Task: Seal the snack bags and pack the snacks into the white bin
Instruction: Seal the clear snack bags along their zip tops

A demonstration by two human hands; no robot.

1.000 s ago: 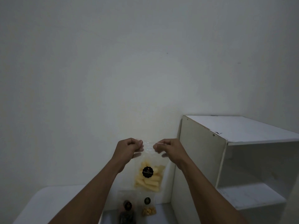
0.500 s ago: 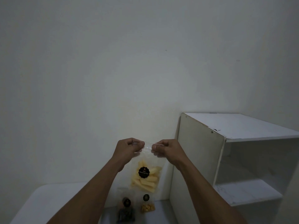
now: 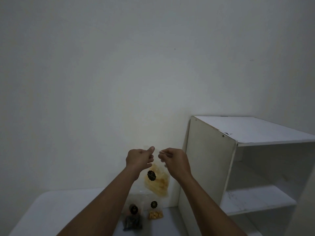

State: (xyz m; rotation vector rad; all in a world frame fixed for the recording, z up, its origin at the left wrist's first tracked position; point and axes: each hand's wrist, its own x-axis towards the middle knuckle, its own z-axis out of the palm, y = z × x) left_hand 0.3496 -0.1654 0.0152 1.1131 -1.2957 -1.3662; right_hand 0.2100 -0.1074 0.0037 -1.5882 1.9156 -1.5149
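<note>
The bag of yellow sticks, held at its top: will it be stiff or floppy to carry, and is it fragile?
Probably floppy: the bag hangs slanted below the left hand and right hand, which pinch its thin clear top. Likely light, since a pinch alone carries it. The sticks inside may break if squeezed.

No wording can be read anywhere; the only markings are three round black stickers whose faint gold print is too small and blurred to make out. The upper sticker (image 3: 151, 175) sits on the front of the clear bag of pale yellow sticks (image 3: 158, 184) held up in the middle. The right sticker (image 3: 154, 204) is on the small bag of yellow pieces (image 3: 155, 215) lower down, and the left sticker (image 3: 133, 210) is on the bag of dark snack (image 3: 132, 222) just beside it.
</note>
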